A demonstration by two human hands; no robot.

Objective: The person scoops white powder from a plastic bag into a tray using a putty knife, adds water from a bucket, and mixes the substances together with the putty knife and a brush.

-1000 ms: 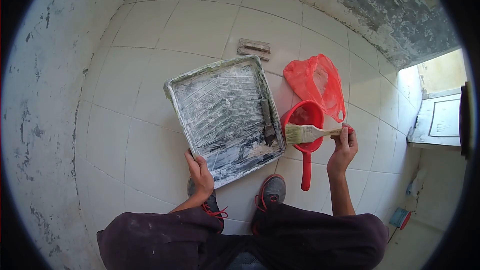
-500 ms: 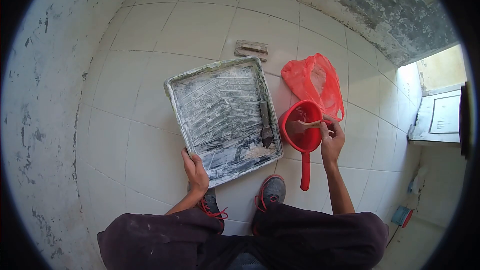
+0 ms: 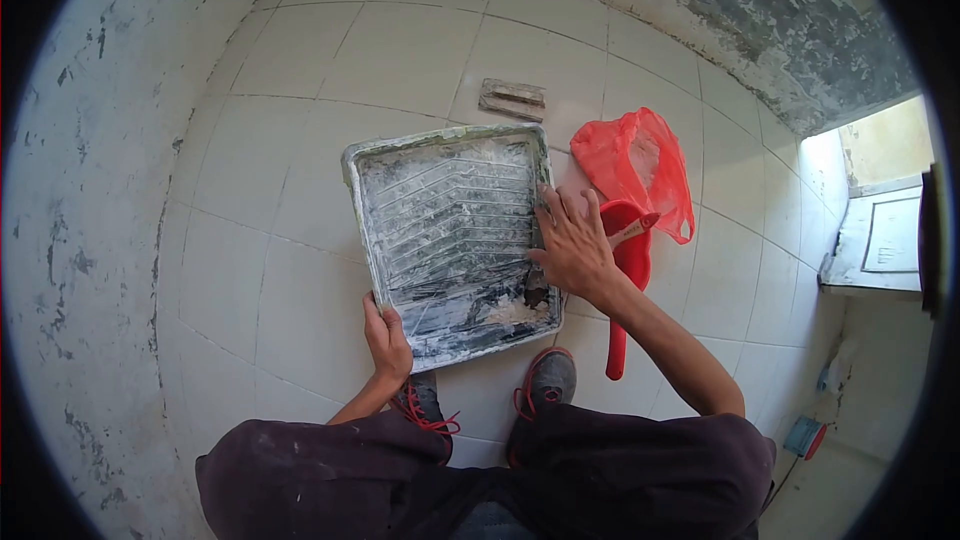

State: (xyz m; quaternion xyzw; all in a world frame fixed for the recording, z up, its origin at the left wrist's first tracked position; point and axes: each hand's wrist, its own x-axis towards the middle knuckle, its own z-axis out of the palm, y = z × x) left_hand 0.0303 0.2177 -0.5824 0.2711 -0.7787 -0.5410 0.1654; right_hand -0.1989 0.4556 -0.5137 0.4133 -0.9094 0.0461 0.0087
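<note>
My left hand (image 3: 387, 342) grips the lower left edge of a paint tray (image 3: 440, 240), which is ribbed and smeared with dried white and grey. Fingers spread, my right hand (image 3: 578, 248) is over the tray's right edge, above a putty knife (image 3: 537, 287) that lies inside. The hand hides most of the knife's handle; its dark blade end shows beside a patch of pale paste (image 3: 512, 312). Right of that hand stands a red dipper (image 3: 632, 262), partly covered by my forearm. A paintbrush (image 3: 632, 230) leans in it, handle end up.
A red plastic bag (image 3: 628, 155) with pale powder lies beyond the dipper. A plastering trowel (image 3: 512, 97) rests on the tiled floor (image 3: 300, 160) past the tray. Peeling walls (image 3: 90, 200) border the floor. My shoes (image 3: 552, 380) are close below the tray.
My right hand has let go of the paintbrush, now leaning in the dipper, and has moved left over the tray and putty knife. My left hand keeps its hold on the tray.
</note>
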